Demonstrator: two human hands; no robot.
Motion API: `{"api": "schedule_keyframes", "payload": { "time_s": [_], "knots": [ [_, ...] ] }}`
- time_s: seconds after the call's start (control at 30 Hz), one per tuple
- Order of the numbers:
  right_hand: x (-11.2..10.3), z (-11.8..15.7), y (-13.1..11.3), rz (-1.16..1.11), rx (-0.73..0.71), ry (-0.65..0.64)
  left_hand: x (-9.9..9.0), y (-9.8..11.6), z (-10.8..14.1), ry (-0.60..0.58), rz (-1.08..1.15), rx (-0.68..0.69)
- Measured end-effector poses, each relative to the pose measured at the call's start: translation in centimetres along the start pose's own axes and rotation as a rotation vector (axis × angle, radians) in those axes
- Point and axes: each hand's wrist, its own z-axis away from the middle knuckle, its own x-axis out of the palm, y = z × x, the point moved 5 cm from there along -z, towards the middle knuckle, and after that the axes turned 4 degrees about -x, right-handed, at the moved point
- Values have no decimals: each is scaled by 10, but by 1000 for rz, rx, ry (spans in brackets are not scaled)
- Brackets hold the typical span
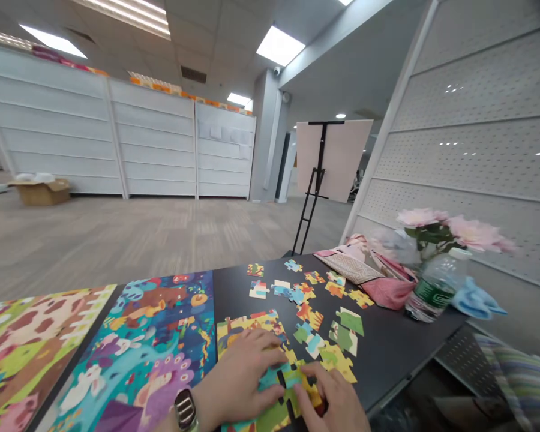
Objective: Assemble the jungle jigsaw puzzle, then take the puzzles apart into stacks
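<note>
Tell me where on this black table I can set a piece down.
Bare tabletop shows between the green loose pieces and the right edge, below the pink pouch. Another patch lies between the colourful picture panel and the top loose pieces. Crowded: around the left hand and right hand, at the part-built puzzle.

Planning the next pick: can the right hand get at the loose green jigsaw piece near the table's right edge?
Probably yes. The right hand rests close by on the puzzle, with the green jigsaw piece just beyond it. Only flat loose pieces lie between, so the fingers could likely pass over.
</note>
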Motion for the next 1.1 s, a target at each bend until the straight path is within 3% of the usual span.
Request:
{"api": "schedule_keyframes", "payload": {
  "time_s": [0.37,0.57,0.7,0.8,0.9,1.0,1.1],
  "knots": [
    [1,-7,7,-472,135,-168,-1,2,0,5,0,-7],
    [3,-5,-3,-91,-117,-36,-1,2,1,11,-18,20],
    [-5,-7,-10,43,-254,3,1,3,0,4,-43,66],
    [-21,-11,6,56,-221,74,1,2,0,14,-36,60],
    [-39,-14,40,80,-149,147,-1,2,0,10,-28,54],
    [-49,-13,67,121,-157,78,-2,5,1,6,-31,63],
    [-53,-12,73,103,-207,-26,2,8,0,20,-36,27]
  ]
}}
